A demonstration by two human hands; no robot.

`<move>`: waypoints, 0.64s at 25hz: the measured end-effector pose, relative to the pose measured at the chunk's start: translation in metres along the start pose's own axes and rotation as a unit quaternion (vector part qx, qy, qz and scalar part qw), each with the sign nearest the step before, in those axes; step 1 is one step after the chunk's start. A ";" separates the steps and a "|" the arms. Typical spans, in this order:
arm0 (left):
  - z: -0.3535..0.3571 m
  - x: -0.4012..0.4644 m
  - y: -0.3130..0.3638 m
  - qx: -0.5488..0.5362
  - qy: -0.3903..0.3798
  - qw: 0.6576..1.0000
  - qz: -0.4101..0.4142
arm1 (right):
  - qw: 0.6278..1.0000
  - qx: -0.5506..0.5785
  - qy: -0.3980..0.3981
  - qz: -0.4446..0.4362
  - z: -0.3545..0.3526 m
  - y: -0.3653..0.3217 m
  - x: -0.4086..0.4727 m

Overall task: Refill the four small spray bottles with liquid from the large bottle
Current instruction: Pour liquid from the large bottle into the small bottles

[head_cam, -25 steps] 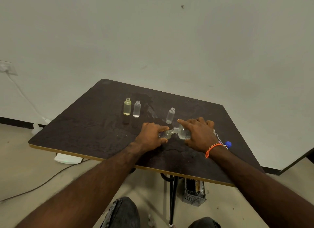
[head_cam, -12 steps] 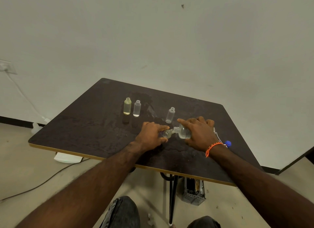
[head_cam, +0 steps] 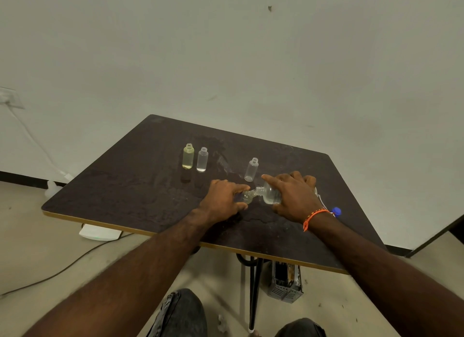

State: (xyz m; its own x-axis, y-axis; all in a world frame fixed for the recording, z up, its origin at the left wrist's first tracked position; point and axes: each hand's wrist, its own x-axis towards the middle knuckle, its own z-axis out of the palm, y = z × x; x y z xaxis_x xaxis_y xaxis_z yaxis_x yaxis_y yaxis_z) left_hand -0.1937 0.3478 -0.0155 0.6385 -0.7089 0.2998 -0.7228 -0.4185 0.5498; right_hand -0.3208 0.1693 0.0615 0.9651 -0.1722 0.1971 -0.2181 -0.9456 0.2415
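My right hand [head_cam: 292, 197] grips the large clear bottle [head_cam: 270, 194], tipped on its side with its neck pointing left. Its mouth meets the mouth of a small clear bottle [head_cam: 247, 197] that my left hand [head_cam: 222, 198] holds low over the dark table [head_cam: 140, 193]. Three other small bottles stand upright without caps: a yellowish one [head_cam: 188, 156], a clear one [head_cam: 202, 159] beside it, and a clear one [head_cam: 251, 169] just behind my hands.
A blue cap [head_cam: 336, 211] and some white spray parts lie on the table right of my right wrist. The tabletop looks wet in the middle. A wall rises behind the table. Cables and a white box [head_cam: 100, 232] lie on the floor at left.
Both hands stay almost where they were, holding the bottles mouth to mouth. The view has shifted slightly.
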 end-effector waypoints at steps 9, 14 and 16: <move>-0.003 -0.003 0.000 0.000 0.002 1.000 -0.003 | 1.000 0.018 -0.009 0.007 -0.001 -0.003 -0.001; -0.006 -0.006 -0.001 -0.019 0.016 1.000 -0.009 | 0.997 0.063 -0.013 0.031 0.006 -0.012 -0.001; -0.006 -0.009 -0.004 -0.008 0.029 0.999 -0.011 | 0.995 0.096 -0.010 0.040 0.008 -0.017 0.000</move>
State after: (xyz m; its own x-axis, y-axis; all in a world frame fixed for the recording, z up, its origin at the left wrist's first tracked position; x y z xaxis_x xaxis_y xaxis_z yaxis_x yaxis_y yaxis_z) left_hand -0.1948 0.3590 -0.0151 0.6684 -0.6657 0.3318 -0.7048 -0.4243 0.5686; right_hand -0.3159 0.1831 0.0501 0.9489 -0.2531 0.1883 -0.2649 -0.9634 0.0402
